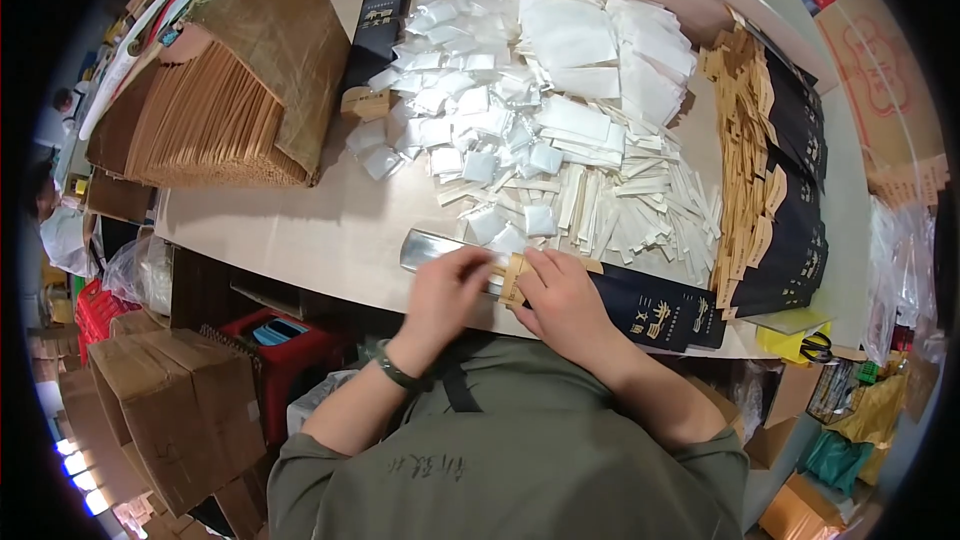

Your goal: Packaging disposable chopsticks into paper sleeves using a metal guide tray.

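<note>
Low at the front edge of the table, my left hand is closed, its fingertips pinched beside the kraft-brown end of a packet; what they hold is too small to tell. My right hand grips that brown paper end, thumb below and fingers on top. Under my left fingers lies a shiny silver strip, sticking out to the left. Dark navy packets with gold print lie under and beyond my right hand. Just beyond my hands are small white sachets in clear wrap.
Narrow white paper packets and larger white sheets cover the table's middle. A carton of brown paper pieces stands at the left. Overlapping navy packets with brown ends line the right side, near black-handled scissors.
</note>
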Available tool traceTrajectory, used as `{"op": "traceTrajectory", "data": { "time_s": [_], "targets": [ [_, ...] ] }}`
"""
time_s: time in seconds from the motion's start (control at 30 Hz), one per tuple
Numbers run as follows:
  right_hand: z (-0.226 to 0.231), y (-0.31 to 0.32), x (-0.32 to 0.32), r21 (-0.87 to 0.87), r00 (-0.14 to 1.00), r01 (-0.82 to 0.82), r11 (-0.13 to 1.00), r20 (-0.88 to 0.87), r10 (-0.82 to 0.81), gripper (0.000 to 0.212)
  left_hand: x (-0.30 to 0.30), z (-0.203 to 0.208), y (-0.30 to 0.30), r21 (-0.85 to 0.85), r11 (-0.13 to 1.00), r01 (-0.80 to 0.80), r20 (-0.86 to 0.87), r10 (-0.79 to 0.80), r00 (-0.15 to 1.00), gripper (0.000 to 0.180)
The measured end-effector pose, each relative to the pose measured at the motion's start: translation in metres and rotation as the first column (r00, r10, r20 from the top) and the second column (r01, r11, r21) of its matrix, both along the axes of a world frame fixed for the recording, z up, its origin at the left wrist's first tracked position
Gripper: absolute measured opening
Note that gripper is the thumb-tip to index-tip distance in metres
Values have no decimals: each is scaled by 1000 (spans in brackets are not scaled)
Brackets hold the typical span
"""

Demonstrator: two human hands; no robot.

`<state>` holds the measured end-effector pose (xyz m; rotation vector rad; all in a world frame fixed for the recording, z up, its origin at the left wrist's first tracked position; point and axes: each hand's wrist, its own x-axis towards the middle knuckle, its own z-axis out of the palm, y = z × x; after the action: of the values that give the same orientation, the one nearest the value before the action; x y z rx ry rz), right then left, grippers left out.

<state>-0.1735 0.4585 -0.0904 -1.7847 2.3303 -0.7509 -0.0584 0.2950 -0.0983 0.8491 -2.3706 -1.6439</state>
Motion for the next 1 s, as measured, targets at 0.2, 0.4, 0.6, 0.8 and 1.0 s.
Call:
{"op": "traceTrajectory", "data": {
  "time_s": [0.2,0.4,0.6,0.8,1.0],
  "targets": [
    [10,11,-12,-16,994,-24,1000,108,25,51,15,25,-5,95,980,177,49,-182,982,50],
    [-5,0,-9,-68,995,-68,995,69,72,46,3,10,8,527,817,235,-141,-189,972,46],
    [-2,2,-16,-84,988,-87,993,120,97,44,-17,18,-15,606,747,274,-1,-344,939,62],
    [36,8,-19,-146,989,-139,979,24,144,20,-4,62,-7,-858,464,221,-38,-485,874,69],
    [86,57,-147,223,916,358,907,105,-388,29,6,37,-35,-535,811,238,140,-193,971,36]
  ]
}}
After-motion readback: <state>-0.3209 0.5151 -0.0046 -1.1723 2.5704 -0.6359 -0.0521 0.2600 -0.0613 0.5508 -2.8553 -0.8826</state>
